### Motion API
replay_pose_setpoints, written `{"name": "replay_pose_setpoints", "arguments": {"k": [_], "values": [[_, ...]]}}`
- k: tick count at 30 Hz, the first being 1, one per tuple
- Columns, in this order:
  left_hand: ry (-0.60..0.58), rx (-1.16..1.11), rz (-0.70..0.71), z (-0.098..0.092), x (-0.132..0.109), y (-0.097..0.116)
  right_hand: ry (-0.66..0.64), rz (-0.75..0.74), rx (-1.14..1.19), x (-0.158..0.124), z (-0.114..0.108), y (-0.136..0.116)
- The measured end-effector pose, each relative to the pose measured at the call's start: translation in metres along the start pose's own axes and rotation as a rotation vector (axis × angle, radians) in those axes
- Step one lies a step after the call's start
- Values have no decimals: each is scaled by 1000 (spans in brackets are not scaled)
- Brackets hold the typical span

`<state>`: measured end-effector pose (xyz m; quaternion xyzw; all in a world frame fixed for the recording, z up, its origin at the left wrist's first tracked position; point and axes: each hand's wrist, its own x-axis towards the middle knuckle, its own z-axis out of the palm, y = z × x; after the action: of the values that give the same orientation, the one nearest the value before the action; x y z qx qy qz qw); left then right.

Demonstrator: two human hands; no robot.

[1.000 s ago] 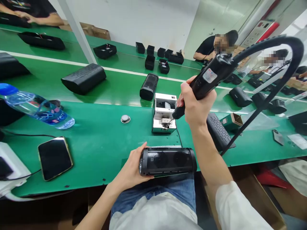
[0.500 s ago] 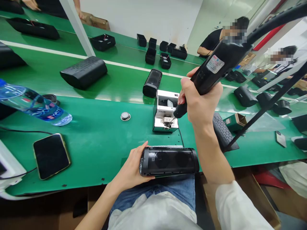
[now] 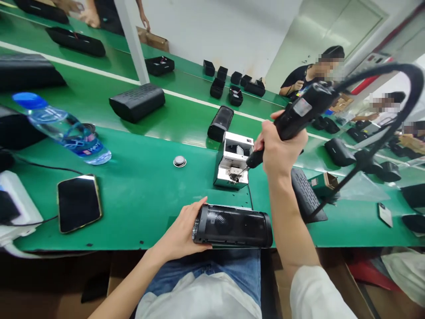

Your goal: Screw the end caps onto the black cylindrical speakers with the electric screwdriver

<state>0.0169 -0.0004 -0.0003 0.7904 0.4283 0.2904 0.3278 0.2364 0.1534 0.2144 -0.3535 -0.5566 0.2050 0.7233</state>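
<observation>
1. Head view: the right hand [image 3: 282,148] is closed firmly around a black power screwdriver [image 3: 303,113], which slants down to the left. Its thin bit reaches the metal front of a dispenser [image 3: 231,164]; whether the tip touches is too small to tell.
2. The left hand [image 3: 182,228] grips the left end of a black speaker [image 3: 235,227], thumb along the upper edge and fingers beneath. The speaker lies crosswise at the near edge of a green mat [image 3: 139,199], in front of the person's lap.
3. The dispenser, white and dark, has an open upper compartment with a pale part inside. To the right sits an open green box [image 3: 320,188]; its contents are unclear. At the back, an open black shell [image 3: 75,41] shows red wire.
4. A clear bottle [image 3: 78,135] with a blue cap is at left, near a dark-screened phone [image 3: 79,204]. A round silver piece [image 3: 179,161] lies left of the dispenser.
5. The right forearm partly hides a patterned black casing [image 3: 308,197]. A thick black cable [image 3: 413,93] loops from the screwdriver across the right side, in front of co-workers. Another black speaker sits just behind the dispenser.
</observation>
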Motion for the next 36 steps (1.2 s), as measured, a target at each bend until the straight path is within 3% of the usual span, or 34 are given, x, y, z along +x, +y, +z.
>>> {"name": "replay_pose_setpoints", "arguments": {"k": [2, 12, 18, 23, 28, 36], "values": [[12, 7, 4, 1, 0, 1, 43, -9, -56, -6, 2, -5], [4, -37, 20, -1, 1, 5, -9, -98, -68, -19, -5, -14], [-4, -44, 33, -1, 2, 3, -75, -54, -24, -21, -10, -17], [14, -41, 68, 2, 2, 1, -17, 7, 94, -31, -8, -48], [24, -38, 92, 4, 2, -1, 18, 103, 185, -46, 8, -84], [50, -48, 101, 5, 2, 0, -63, 161, 283, -59, 16, -87]]}}
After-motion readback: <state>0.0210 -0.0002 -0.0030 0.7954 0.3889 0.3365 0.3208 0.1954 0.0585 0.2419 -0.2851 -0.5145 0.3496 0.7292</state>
